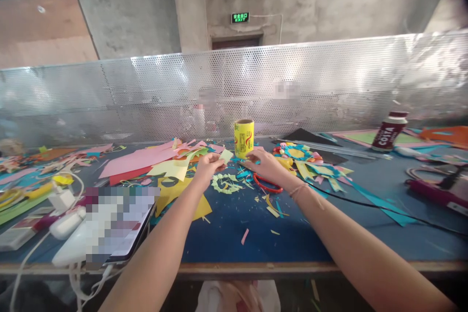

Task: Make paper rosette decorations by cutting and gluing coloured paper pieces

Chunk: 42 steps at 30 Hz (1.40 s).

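Observation:
Between the fingertips of my left hand (211, 168) is a small piece of pale green paper (226, 156). My right hand (266, 163) reaches low beside a yellow printed roll (243, 139), which stands upright with a hollow top. Its fingers are apart and show nothing held; whether they touch the roll I cannot tell. Under this hand lie red-handled scissors (268, 184), with the blades partly hidden among blue scraps. A ring of pale green paper pieces (225, 184) lies flat on the table between my hands.
Pink paper sheets (137, 162) and yellow paper (199, 204) lie left. A colourful paper wreath (294, 152) sits right, near a dark red bottle (389, 131). A phone (137, 222) and cables are at front left. A black cable crosses the right. A perforated metal panel (310, 87) closes the back.

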Motion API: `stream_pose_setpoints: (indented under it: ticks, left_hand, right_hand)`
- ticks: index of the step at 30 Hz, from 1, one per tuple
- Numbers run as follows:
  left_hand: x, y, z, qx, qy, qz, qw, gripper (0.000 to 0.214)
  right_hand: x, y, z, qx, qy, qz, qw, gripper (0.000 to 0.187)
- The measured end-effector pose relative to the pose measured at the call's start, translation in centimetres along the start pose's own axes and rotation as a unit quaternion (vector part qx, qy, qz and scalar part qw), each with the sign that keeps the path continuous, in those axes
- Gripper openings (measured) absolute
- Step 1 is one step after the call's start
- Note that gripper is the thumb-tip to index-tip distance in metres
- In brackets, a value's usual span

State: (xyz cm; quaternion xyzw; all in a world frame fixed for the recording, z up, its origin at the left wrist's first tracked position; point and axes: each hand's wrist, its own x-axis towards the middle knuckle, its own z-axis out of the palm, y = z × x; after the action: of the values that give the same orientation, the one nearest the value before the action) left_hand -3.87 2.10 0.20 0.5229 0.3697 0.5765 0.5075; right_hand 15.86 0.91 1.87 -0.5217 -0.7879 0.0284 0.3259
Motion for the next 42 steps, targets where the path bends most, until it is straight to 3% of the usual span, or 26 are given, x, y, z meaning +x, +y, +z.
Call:
stream_pose_setpoints:
  ticks: [3, 7, 14, 20, 28, 34, 42]
  left_hand:
    - [-0.4, 0.1, 0.6, -0.009, -0.019, -0.012, 1.000, 0.026]
    - [-0.9, 0.3, 1.2, -0.008, -0.041, -0.030, 0.999, 0.027]
    - [-1.2, 0.3, 1.5, 0.000, -0.073, -0.057, 0.996, 0.018]
    - [-1.2, 0.4, 1.5, -0.001, -0.062, -0.060, 0.996, 0.014]
    - [-1.1, 0.6, 1.5, -0.067, -0.077, -0.085, 0.991, 0.010]
    - [-1.1, 0.6, 1.4, -0.065, -0.082, -0.081, 0.991, 0.020]
    - [-1.2, 0.6, 1.3, -0.030, -0.071, -0.064, 0.995, 0.019]
  right_hand:
    - [0.0, -1.4, 1.1, 0.162, -0.002, -0.030, 0.986, 0.027]
    - [0.1, -1.8, 2.5, 0.233, -0.010, -0.037, 0.972, 0.018]
    - [0.2, -1.6, 2.1, 0.191, 0.026, -0.026, 0.981, 0.020]
    - [0.2, -1.4, 2.2, 0.241, 0.030, -0.030, 0.970, 0.021]
    - [-0.1, -1.6, 1.7, 0.201, 0.056, -0.108, 0.972, 0.026]
    - [-0.2, -1.6, 1.9, 0.173, 0.065, -0.138, 0.973, 0.029]
    - [-0.3, -2.2, 1.6, 0.250, 0.037, -0.073, 0.965, 0.019]
